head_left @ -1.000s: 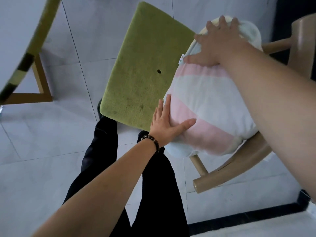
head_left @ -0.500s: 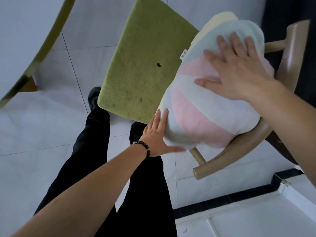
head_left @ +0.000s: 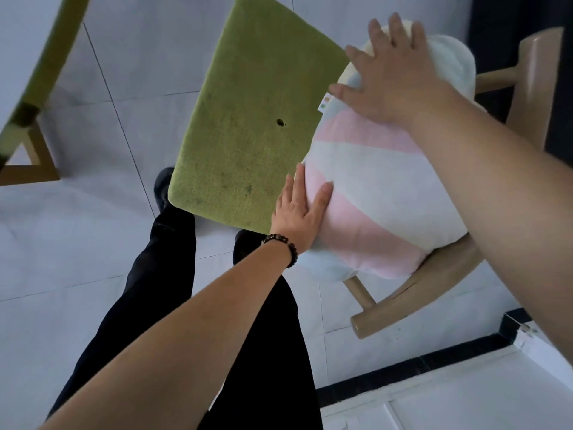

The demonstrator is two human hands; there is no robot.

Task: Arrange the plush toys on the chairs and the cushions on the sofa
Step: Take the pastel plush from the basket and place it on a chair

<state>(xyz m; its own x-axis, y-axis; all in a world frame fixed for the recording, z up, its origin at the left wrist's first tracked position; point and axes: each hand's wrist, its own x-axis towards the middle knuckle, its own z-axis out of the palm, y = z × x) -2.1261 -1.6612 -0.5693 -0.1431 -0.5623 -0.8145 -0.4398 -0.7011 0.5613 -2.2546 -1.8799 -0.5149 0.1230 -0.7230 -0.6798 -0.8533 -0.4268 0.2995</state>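
Hands flank a round, pastel-striped plush cushion (head_left: 381,193) resting on the wooden chair (head_left: 434,283) with the green fabric seat pad (head_left: 248,119) — against its curved back. Left hand (head_left: 297,209), beaded bracelet (head_left: 283,243) at the wrist, lies flat, fingers together, on the lower edge. Right hand (head_left: 393,79) presses on top, fingers spread — neither grips.

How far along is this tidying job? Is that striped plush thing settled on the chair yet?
Nearly placed: the pastel striped plush lies on the wooden chair, against its curved back, beside the green seat cushion. In hand: the left hand and right hand press flat on it, adjusting. Left: letting go; other toys, cushions and the sofa are out of view.
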